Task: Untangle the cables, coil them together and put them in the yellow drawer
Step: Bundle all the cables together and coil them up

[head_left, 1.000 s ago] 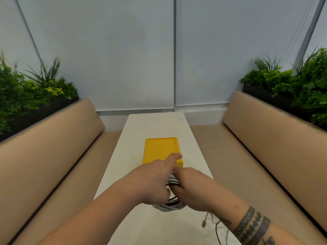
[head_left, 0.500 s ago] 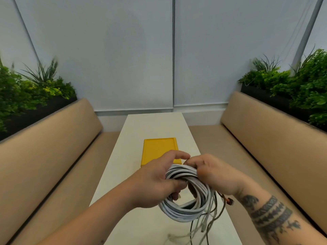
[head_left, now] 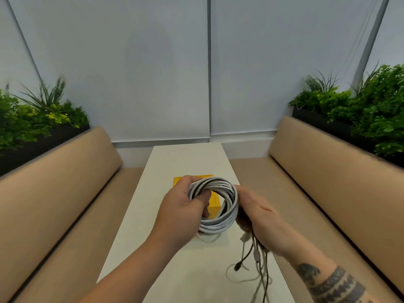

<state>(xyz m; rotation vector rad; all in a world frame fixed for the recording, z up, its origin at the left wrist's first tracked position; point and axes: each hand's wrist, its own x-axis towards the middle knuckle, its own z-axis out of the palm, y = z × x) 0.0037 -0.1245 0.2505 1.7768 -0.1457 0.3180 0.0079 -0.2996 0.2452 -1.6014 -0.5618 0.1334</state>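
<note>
Cable coil [head_left: 216, 225]: white and grey turns wound into one ring, held up in the air between both hands, clear of the desk [head_left: 185, 158]. Left hand [head_left: 183, 211] has the ring's left side, fingers curled over the top and thumb through the hole, which probably clamps the turns so they can't spring apart. Right hand [head_left: 260, 219] lies against the ring's right side with the thumb laid straight. Its fingers are hidden behind the bundle, so I can't tell if they grip anything. Loose ends [head_left: 258, 254] come out from under the right palm and trail down to the desk below that wrist, a black plug [head_left: 237, 267] among them. So the coiling isn't finished, I'd say, and the right hand looks placed to feed the tails round. Yellow drawer [head_left: 214, 204] sits on the desk just beyond the hands, partly visible through the ring's hole. It looks closed from here, so one hand will likely need freeing to open it. Main risk is the turns slipping while the grip changes. Tan benches [head_left: 328, 171] run along both sides, well outside the hands.
</note>
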